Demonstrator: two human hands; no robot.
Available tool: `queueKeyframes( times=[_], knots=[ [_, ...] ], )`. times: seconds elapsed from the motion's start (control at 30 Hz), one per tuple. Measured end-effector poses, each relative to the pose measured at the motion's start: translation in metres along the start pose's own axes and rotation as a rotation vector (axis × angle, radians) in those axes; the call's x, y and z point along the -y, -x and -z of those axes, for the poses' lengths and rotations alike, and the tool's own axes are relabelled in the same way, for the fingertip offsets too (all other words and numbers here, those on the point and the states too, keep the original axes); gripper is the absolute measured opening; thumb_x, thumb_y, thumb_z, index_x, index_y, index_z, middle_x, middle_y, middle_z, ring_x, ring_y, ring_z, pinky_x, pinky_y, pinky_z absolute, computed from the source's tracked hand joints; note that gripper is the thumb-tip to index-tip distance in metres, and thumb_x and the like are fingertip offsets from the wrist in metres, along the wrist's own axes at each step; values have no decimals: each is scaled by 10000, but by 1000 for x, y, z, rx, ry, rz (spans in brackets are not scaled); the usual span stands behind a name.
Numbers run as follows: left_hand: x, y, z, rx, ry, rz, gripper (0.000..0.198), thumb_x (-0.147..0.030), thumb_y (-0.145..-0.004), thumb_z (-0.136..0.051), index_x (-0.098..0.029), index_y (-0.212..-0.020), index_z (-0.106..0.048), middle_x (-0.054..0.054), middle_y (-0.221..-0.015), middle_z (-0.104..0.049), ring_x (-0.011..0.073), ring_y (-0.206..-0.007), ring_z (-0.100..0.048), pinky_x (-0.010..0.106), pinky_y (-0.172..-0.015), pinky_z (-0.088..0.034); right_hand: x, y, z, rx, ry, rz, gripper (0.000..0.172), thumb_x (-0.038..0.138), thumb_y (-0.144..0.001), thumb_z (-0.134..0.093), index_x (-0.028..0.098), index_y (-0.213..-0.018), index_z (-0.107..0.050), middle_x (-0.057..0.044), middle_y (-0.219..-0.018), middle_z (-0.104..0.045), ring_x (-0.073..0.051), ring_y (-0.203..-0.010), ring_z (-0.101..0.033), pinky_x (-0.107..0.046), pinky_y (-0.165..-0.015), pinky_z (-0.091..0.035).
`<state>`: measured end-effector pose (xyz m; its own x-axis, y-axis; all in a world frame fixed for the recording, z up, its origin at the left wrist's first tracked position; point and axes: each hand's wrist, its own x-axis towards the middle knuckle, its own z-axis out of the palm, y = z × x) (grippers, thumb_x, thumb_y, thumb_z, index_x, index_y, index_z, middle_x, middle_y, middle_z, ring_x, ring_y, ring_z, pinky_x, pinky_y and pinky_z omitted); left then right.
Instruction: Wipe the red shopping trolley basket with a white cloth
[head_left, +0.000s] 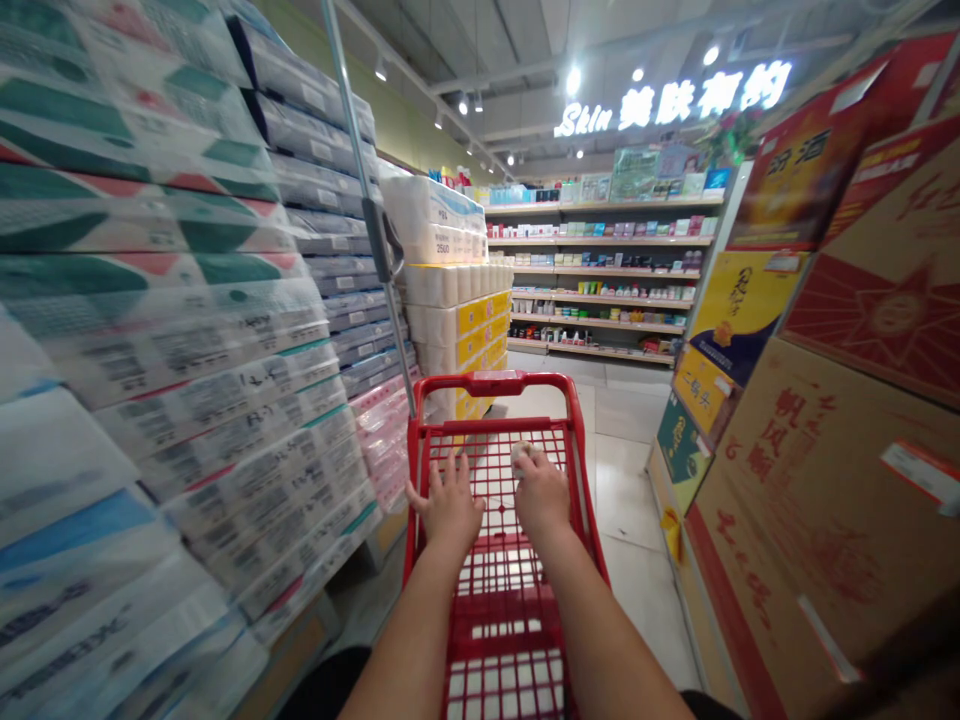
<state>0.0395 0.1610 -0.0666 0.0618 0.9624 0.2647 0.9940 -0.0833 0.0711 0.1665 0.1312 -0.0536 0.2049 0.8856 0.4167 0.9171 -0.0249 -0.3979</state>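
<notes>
Both of my arms reach forward into a red wire shopping cart (491, 385). My left hand (448, 505) lies against the cart's front wire grid with its fingers spread and holds nothing. My right hand (541, 492) is next to it, closed around a small pale object (520, 453) that sticks out above the knuckles. I cannot make out what that object is. The cart's basket below my forearms shows only red wire and the floor through it.
Tall stacks of wrapped tissue packs (187, 330) wall the left side, with toilet-roll bundles (450, 270) ahead. A metal pole (371, 220) rises by the cart's left corner. Brown and red cartons (825, 450) line the right. Shelves of small goods (600, 270) close the aisle's far end.
</notes>
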Motion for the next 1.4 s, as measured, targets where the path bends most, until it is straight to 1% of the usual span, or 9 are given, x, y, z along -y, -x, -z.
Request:
queueKeyframes(
  times=[0.17,0.37,0.53,0.7,0.87,0.9,1.07,1.23,1.4],
  knots=[
    [0,0,2,9,-14,0,689,-337,-827,-532,-296,-1472,-291,39,-1588,-183,306,-1433,-194,653,-1112,-118,2,1,-5,127,-72,193,314,93,-809,-498,294,-978,-671,5,-1222,-591,-156,-935,-591,-258,-751,-391],
    [0,-1,0,7,19,-7,702,-350,-814,-553,-309,-1467,-297,42,-1588,-191,316,-1436,-179,649,-1111,-126,-7,-3,0,-5,25,-42,458,41,-790,-461,268,-1155,-619,-54,-1313,-543,-206,-1035,-570,-314,-818,-386],
    [1,-1,-3,-13,28,-5,691,-335,-821,-529,-290,-1470,-295,52,-1585,-201,310,-1437,-178,647,-1113,-113,-5,-1,1,84,-60,155,384,58,-788,-473,292,-1032,-658,4,-1295,-559,-166,-1019,-576,-269,-780,-398],
    [1,-1,-4,-3,33,-2,712,-356,-811,-545,-294,-1472,-287,46,-1590,-183,311,-1439,-168,636,-1116,-130,-11,-5,3,-6,65,-79,457,43,-792,-470,271,-1162,-611,-55,-1284,-565,-209,-1034,-571,-325,-816,-378],
    [2,-1,-3,-4,26,-2,707,-333,-821,-534,-293,-1477,-274,39,-1592,-174,302,-1439,-171,638,-1118,-127,-3,1,-3,102,-45,174,339,77,-805,-492,276,-1015,-669,-12,-1248,-580,-159,-941,-581,-261,-753,-395],
    [2,-1,-3,-3,28,-2,710,-334,-820,-533,-291,-1479,-271,37,-1593,-169,302,-1439,-170,636,-1119,-130,-3,1,-3,100,-45,176,324,91,-817,-492,287,-1004,-670,0,-1249,-577,-158,-941,-580,-264,-754,-393],
    [1,-2,-5,10,26,4,723,-350,-806,-541,-280,-1477,-279,25,-1594,-163,302,-1443,-151,627,-1125,-126,-12,-5,3,9,53,-117,389,76,-829,-474,260,-1135,-629,-59,-1235,-576,-201,-1006,-565,-316,-803,-386],
    [0,-3,-6,0,20,4,721,-341,-811,-531,-274,-1480,-271,28,-1594,-162,299,-1439,-169,634,-1128,-93,-4,-1,0,91,-19,138,378,54,-796,-482,268,-1043,-670,-31,-1256,-567,-176,-1013,-557,-271,-792,-404],
    [0,-3,-3,25,18,8,724,-349,-809,-536,-283,-1479,-270,38,-1591,-164,306,-1444,-153,682,-1105,-47,-9,-4,-1,3,25,-68,446,60,-815,-467,253,-1191,-612,-68,-1217,-593,-219,-1037,-551,-315,-825,-408]
  ],
)
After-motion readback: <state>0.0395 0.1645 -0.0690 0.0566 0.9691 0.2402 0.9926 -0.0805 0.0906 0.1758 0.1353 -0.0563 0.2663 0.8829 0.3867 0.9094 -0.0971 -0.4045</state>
